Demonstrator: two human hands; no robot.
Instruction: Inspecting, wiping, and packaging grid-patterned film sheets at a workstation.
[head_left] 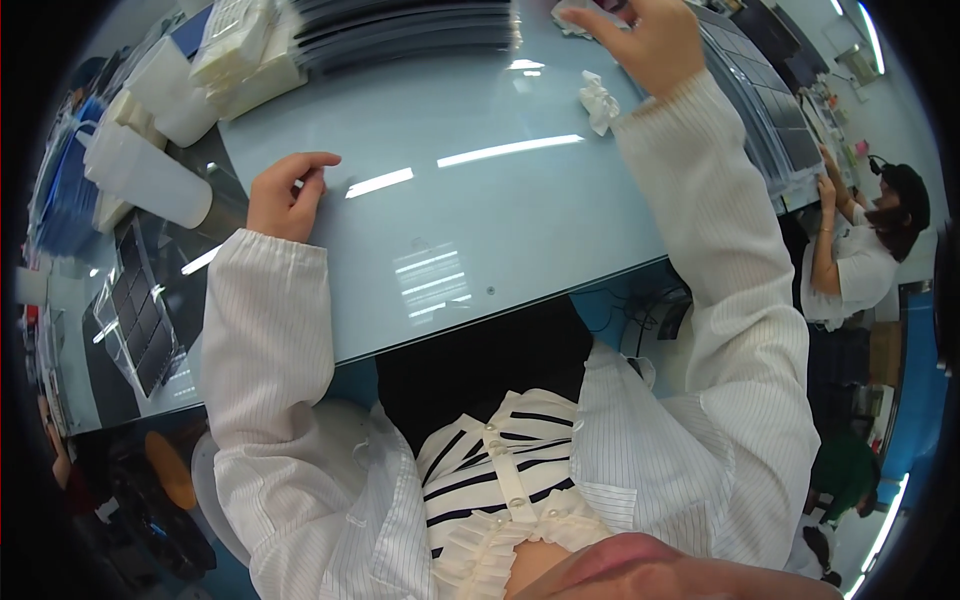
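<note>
My right hand [655, 45] reaches to the far edge of the view, its thumb on a crumpled white wipe [590, 28]. Its fingertips are partly cut off by the top edge, and a small dark red patch shows by the palm. A second crumpled white wipe [599, 102] lies on the glass-topped table [480, 215], just short of my right wrist. Over the table's left part, my left hand [287, 196] is loosely curled, with the index finger stretched out apart from the thumb. It holds nothing that I can see.
A stack of dark sheets [405, 35] stands at the back. Packs of white wipes [245, 60] and a white plastic bottle [150, 175] are at the left, near a bagged dark panel [140, 310]. More dark panels [765, 95] lie right. A co-worker [865, 240] works beyond them.
</note>
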